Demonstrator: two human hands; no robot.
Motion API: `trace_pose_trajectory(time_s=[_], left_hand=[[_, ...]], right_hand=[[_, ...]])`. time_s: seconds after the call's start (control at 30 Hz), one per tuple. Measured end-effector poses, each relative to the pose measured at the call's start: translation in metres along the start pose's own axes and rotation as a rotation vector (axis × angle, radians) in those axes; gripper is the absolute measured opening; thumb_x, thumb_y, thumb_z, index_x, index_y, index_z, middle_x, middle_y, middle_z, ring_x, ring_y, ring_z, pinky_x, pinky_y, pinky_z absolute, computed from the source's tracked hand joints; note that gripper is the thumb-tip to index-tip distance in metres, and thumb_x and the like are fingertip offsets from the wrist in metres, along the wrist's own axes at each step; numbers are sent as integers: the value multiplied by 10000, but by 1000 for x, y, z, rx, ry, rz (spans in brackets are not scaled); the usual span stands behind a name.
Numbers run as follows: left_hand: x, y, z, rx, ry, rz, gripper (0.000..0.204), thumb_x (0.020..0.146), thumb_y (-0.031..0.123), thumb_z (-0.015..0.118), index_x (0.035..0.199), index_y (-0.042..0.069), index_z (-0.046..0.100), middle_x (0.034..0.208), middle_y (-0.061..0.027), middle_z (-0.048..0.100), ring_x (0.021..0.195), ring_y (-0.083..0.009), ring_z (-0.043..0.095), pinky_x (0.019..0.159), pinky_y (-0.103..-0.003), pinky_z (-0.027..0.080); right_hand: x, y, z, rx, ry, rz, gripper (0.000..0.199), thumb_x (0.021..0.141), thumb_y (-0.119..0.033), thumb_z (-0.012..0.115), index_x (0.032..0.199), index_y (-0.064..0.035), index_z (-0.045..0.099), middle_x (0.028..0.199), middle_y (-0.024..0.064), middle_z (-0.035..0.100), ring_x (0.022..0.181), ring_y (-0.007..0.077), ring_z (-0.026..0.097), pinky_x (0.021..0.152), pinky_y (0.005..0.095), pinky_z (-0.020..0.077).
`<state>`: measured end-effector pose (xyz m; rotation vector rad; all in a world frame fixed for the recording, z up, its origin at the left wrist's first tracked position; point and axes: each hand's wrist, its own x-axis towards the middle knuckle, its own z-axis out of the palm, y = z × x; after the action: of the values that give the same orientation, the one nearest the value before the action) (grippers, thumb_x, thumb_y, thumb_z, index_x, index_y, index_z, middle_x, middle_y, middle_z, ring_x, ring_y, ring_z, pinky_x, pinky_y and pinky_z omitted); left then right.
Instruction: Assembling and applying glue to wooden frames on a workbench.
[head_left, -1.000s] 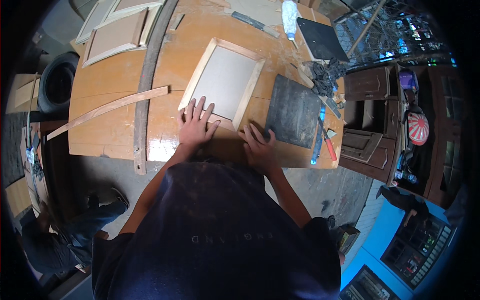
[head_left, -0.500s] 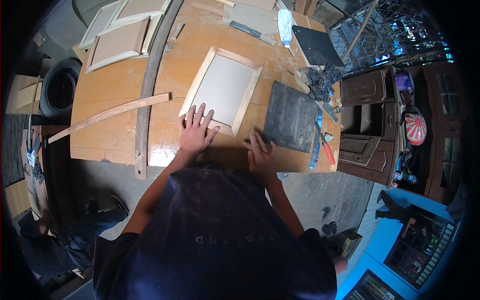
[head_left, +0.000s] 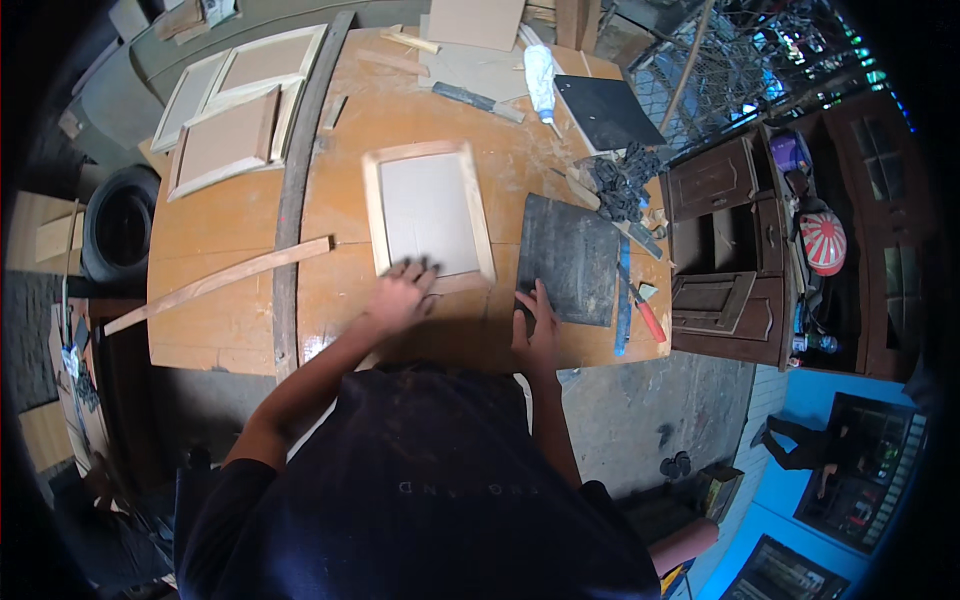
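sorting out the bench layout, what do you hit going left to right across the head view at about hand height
Old tyre → loose wooden strip → long dark bar → left hand on the wooden frame panel → right hand at the dark sheet → red-handled tool → dark wooden cabinet

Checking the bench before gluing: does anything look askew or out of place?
The long wooden strip lies slanted across the table's dark groove, its left end overhanging the table edge. The wooden frame by the left hand sits slightly rotated.

Wood-framed panel (head_left: pixel 428 212) flat on workbench, dark sheet (head_left: pixel 567 258) beside.
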<state>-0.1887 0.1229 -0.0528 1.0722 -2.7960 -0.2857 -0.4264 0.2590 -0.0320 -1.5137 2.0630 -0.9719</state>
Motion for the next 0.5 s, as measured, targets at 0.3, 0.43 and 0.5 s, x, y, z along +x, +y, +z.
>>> trace_pose_trajectory(time_s=[0.3, 0.43, 0.5], left_hand=[[70, -3, 8, -525, 154, -230, 431, 872, 259, 704, 1249, 72, 607, 1330, -143, 576, 1132, -392, 610, 952, -495, 511], [36, -43, -9, -330, 202, -184, 484, 848, 355, 735, 1269, 143, 627, 1382, -97, 555, 1379, -307, 414, 1166, -517, 269], [26, -48, -17, -309, 146, -129, 537, 821, 398, 754, 1275, 140, 624, 1414, -87, 537, 1393, -305, 406, 1163, -510, 276]], right_hand=[[43, -13, -4, 172, 41, 146, 523, 959, -99, 559, 1455, -4, 424, 1207, 145, 690, 1197, 362, 593, 1039, 437, 443], [53, -11, 18, -11, -55, -83, 516, 950, -105, 559, 1449, -35, 451, 1263, 134, 666, 1285, 330, 534, 1084, 474, 363], [50, -18, 29, -201, -214, -200, 493, 942, -137, 568, 1427, -77, 505, 1436, 87, 553, 1430, 263, 395, 1126, 528, 229]])
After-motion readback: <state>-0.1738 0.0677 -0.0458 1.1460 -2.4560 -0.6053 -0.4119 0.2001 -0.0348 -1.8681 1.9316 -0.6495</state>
